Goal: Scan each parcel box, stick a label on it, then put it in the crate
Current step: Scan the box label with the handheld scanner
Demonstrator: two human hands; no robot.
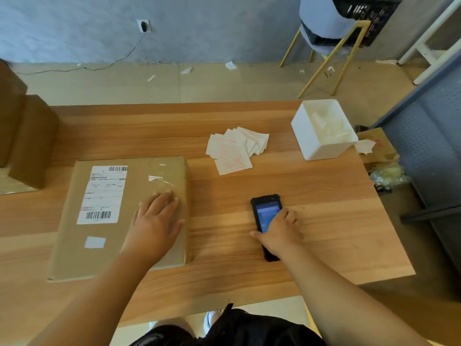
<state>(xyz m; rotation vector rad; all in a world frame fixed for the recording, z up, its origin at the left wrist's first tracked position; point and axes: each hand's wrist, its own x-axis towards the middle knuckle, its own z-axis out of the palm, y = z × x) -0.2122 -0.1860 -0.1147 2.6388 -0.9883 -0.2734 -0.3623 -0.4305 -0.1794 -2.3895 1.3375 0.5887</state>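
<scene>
Head view:

- A flat brown parcel box point(74, 248) lies on the left part of the wooden table point(329, 221), its long side running away from the person.
- A white shipping label point(103, 196) with barcodes at top and bottom is stuck on the box lid. A small blank white sticker point(95, 242) sits below it, nearer the person.
- The left hand point(157, 221) lies palm down on the right half of the box lid. Its fingers are straight and spread and press on a taped patch, holding nothing.
- The right hand point(279, 233) rests on a black handheld scanner point(264, 208) that lies on the table to the right of the box, apart from it. The thumb is at the scanner's left edge and the curled fingers reach over its lit screen to the right edge, so the hand grips it.
- A loose pile of white labels point(237, 148) with red printed frames lies further back on the table, between the box and a white bin point(314, 143).
- The white bin stands at the table's far right corner, with pale scraps inside.
- More brown boxes point(27, 138) stand at the table's left edge.
- A black crate point(369, 18) sits on a chair beyond the table, at the far right.
</scene>
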